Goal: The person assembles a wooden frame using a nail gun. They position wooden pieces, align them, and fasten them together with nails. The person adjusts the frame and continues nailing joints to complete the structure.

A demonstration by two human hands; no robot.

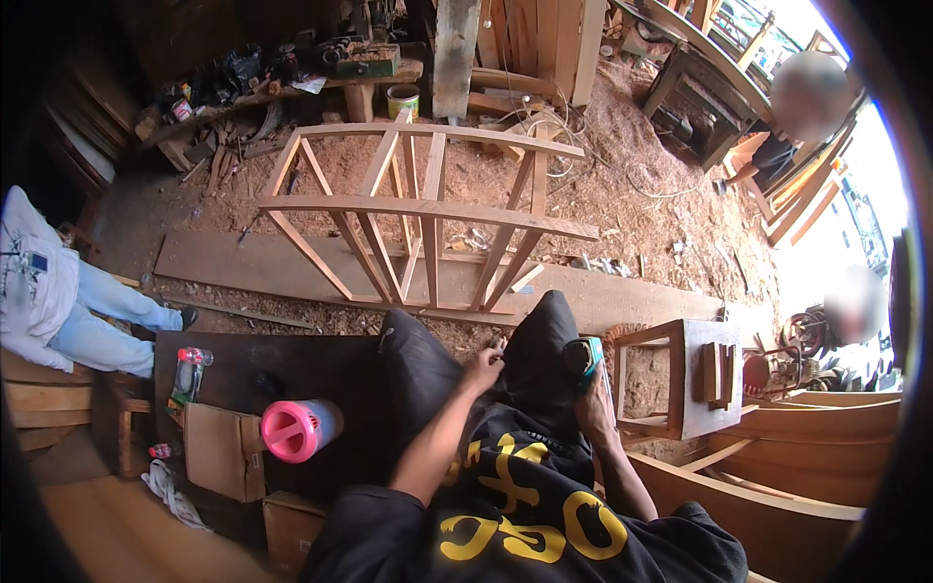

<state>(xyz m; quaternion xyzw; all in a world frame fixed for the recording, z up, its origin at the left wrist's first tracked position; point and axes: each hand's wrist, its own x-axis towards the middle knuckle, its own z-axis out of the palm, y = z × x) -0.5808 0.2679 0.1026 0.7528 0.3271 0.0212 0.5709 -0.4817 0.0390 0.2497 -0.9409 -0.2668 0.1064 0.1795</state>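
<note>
My right hand [590,396] is wrapped round a teal and black power tool [582,356] beside my right knee. The tool's exact kind is hard to make out from above. Between my thighs my left hand [480,371] is closed, its fingertips together near a small thing too little to name. Ahead of my knees stands a bare wooden frame [428,208] with two long rails on top and several slanted uprights. Its lower part meets a long flat board [209,267] on the ground.
On the dark bench to my left are a pink-lidded jug [290,432], a cardboard box [222,449] and a plastic bottle [194,358]. A person in light jeans [112,290] sits far left. At right stand a small wooden stool [692,379] and curved wooden panels [816,447]. Shavings cover the floor.
</note>
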